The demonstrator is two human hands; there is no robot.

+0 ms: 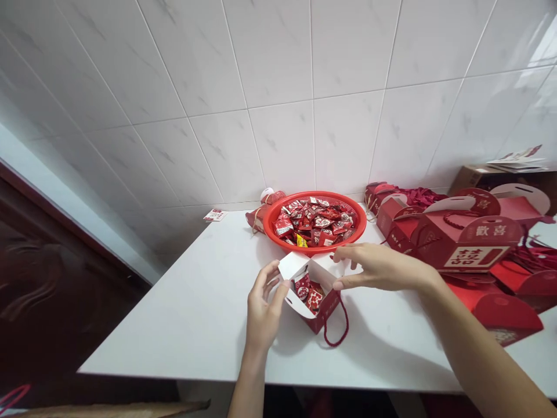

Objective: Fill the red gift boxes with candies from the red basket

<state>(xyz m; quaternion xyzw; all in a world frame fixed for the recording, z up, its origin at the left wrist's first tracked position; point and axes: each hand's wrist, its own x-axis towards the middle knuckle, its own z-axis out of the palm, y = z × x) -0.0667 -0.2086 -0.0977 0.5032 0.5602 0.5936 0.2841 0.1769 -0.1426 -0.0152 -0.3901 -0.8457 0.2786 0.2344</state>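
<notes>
Gripping the box (327, 312) with left fingers (278, 299), right fingers' (348, 253) hold unclear, packets (314, 299) partly hidden

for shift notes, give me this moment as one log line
red gift box: open, wrapped sweets inside; left hand: at box's left side; right hand: at its right side; red plastic basket: heaped with packets
</notes>
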